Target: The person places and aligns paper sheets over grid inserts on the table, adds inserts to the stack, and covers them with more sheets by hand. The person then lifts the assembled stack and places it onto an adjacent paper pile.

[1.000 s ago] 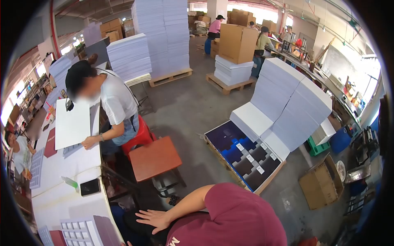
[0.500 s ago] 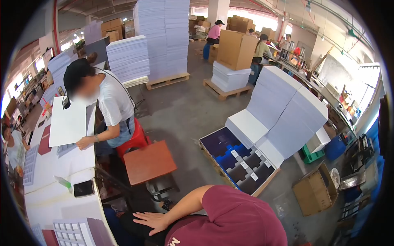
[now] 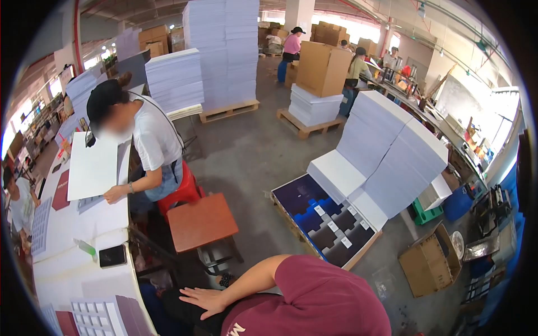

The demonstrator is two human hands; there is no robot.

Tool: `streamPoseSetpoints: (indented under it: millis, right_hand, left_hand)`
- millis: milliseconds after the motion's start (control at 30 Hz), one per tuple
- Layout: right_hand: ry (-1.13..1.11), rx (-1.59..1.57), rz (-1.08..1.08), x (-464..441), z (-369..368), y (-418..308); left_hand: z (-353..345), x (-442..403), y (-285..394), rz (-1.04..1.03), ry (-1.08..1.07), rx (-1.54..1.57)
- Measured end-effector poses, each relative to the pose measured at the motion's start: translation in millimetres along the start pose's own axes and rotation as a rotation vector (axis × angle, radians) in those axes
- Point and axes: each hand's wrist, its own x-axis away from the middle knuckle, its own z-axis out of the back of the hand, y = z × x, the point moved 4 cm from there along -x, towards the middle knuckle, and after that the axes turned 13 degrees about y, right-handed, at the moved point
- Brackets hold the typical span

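My right hand (image 3: 204, 299) lies flat on my dark-clad thigh (image 3: 179, 313), fingers spread, holding nothing. My left hand is out of the picture. Left of the thigh is the white worktable (image 3: 84, 229), with a dark phone (image 3: 112, 256), a small green bottle (image 3: 86, 247) and a white tray with square compartments (image 3: 95, 318) at its near end. A red-brown stool (image 3: 203, 222) stands in front of me. Across the table's corner, a seated co-worker (image 3: 154, 134) in a white shirt holds a large white board (image 3: 92, 171) over the table.
A pallet with printed dark sheets (image 3: 330, 224) and tall stacks of white board (image 3: 386, 145) stands to the right. Near it are an open carton (image 3: 428, 260) and a blue barrel (image 3: 459, 203). Farther back are more stacks (image 3: 224, 56), a large carton (image 3: 322, 68) and other people.
The view has shifted slightly, so the table and stool sit farther left and the pallet a little lower. My right hand stays on my thigh. My left hand's fingertips have left the lower edge.
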Motion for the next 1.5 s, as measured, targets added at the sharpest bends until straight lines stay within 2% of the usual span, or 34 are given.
streamPoseSetpoints:
  millis: [433, 533, 633, 733, 833, 933, 1000, 1167, 1300, 1500]
  right_hand:
    - [-0.007, 0.054, -0.031, -15.4, -7.1, 3.9]
    - [0.014, 0.046, -0.021, -15.1, -8.7, 3.6]
    - [0.016, 0.046, -0.028, -16.0, -8.6, 2.3]
    - [0.025, 0.046, -0.022, -17.3, -10.0, 2.4]
    - [0.044, 0.049, 0.007, -18.2, -7.5, -0.8]
    - [0.08, 0.134, 0.093, -20.0, -6.8, -10.2]
    - [0.103, 0.205, 0.224, -21.9, -0.9, -26.0]
    - [-0.036, 0.215, 0.589, -34.6, -10.6, -61.2]
    - [-0.111, 0.229, 0.661, -42.2, -22.9, -70.5]
    - [-0.172, 0.24, 0.67, -52.3, -41.1, -72.6]
  left_hand:
    - [30.5, -14.9, 15.8, 0.249, 0.004, 0.244]
    - [32.6, -14.2, 17.4, 0.191, -0.055, 0.167]
    - [8.8, -5.3, -2.3, 0.056, -0.111, 0.033]
    - [-9.9, 2.3, -16.7, 0.004, -0.107, 0.01]
    - [-39.2, 10.9, -30.3, -0.418, 0.135, -0.806]
    - [-23.6, 2.6, -10.7, -0.024, 0.252, -0.038]
    - [-7.1, -5.2, 5.4, 0.098, 0.179, -0.001]
    - [1.6, -5.4, 4.3, 0.083, 0.215, -0.093]
    - [4.5, -1.3, 3.7, 0.026, 0.233, -0.206]
    - [3.9, 2.5, 0.0, 0.074, 0.195, -0.135]
